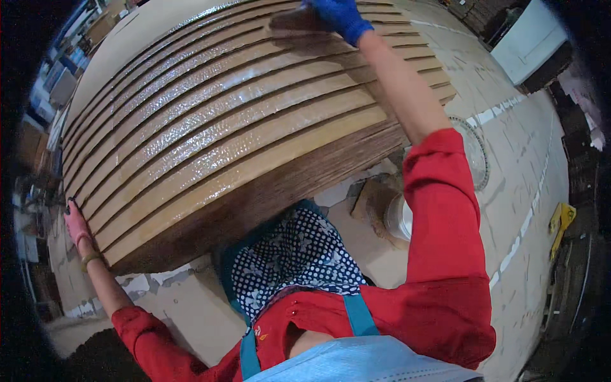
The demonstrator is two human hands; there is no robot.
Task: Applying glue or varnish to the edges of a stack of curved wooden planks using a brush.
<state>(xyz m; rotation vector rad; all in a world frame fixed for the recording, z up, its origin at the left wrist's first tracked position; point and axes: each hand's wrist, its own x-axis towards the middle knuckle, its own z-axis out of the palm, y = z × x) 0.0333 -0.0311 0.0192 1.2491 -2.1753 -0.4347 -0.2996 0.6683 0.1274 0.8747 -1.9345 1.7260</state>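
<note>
A thick stack of brown cardboard sheets (pixel 254 137) lies before me, its top sheets fanned into overlapping strips with a wet, glossy coating. My right hand (pixel 337 18), in a blue glove, reaches over the far part of the stack. It is closed on a wide brown brush (pixel 299 24), blurred, which touches the strips; its handle is hidden under the glove. At the stack's left side, my left hand (pixel 77 224), in a pink glove with dark fingertips, lies against the sheet edges with its fingers stretched out.
Right of the stack are a round clear-rimmed container (pixel 472 153) and a white bucket (pixel 401 218) beside brown cardboard. A yellow object (pixel 561 223) lies farther right on the pale floor (pixel 522 184), which has white line markings. A white panel (pixel 528 41) and dark stacks line the right side.
</note>
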